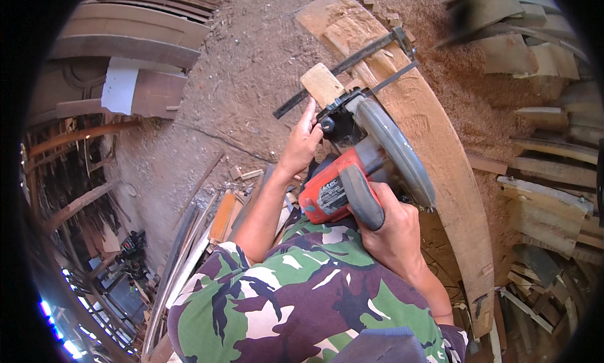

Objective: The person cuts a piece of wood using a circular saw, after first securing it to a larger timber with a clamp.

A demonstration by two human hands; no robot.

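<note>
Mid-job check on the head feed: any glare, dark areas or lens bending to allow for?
Head view: black fisheye corners, edges bowing toward the rim, so how much of the long plank's curve is real can't be told; blue-white glare at lower left; timber at the left in dim shade; the red circular saw near centre well lit and fairly sharp.

The person wore a camouflage shirt [302, 281] at six o'clock, blotched irregularly in green, purplish brown, black and cream, its matching left sleeve [217, 261] at seven and right sleeve [458, 339] between four and five, plus a slate-blue, blunt-edged piece [380, 347] at five.
</note>
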